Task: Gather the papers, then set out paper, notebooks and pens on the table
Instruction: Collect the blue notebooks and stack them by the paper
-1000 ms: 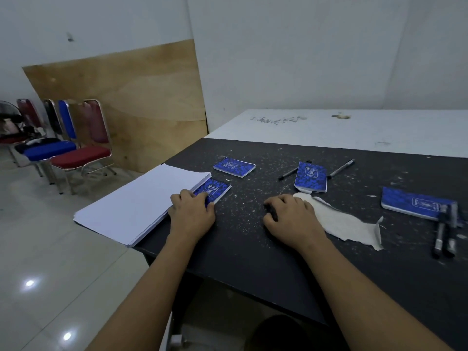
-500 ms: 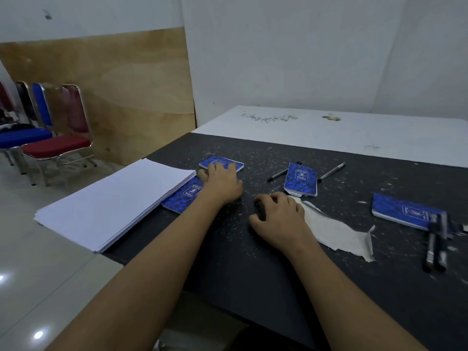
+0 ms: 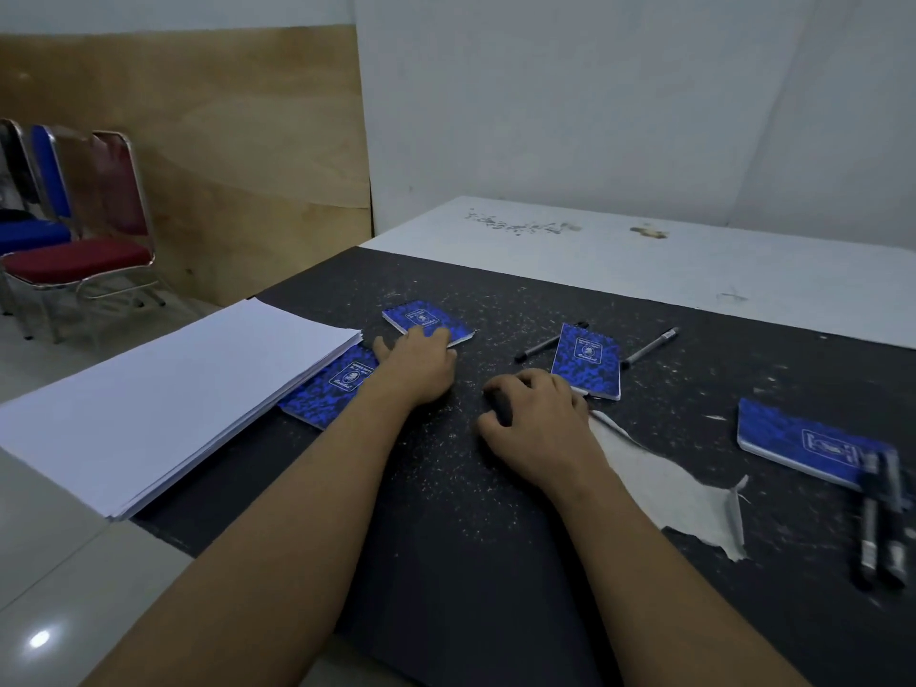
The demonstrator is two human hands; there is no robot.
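Black table [image 3: 446, 562], speckled with white flecks; bare top runs from the hands to the near edge at 6 o'clock. Paper stack [image 3: 163, 389] at 9 o'clock, squared, white, overhanging the table's left edge. Near notebook [image 3: 322, 394], blue mottled cover, lies just beside the stack, partly under the left wrist. Left hand [image 3: 416, 364] reaches to 11 o'clock, fingers laid fairly flat over the near edge of the far notebook [image 3: 426, 314]. Right hand [image 3: 535, 419] knuckles-up on the top, fingers curled under; cannot tell whether they hold anything. Its fingertips sit close to the middle notebook [image 3: 590, 357], which has one pen [image 3: 538, 347] at its left and another [image 3: 649, 345] at its right. A pale torn patch [image 3: 669, 488] spreads at 4 o'clock. Right notebook [image 3: 803, 438] at 3 o'clock, two pens [image 3: 880, 528] across its near corner. White table [image 3: 644, 260] abuts at 12 o'clock; chairs [image 3: 84, 255] at 10 o'clock.
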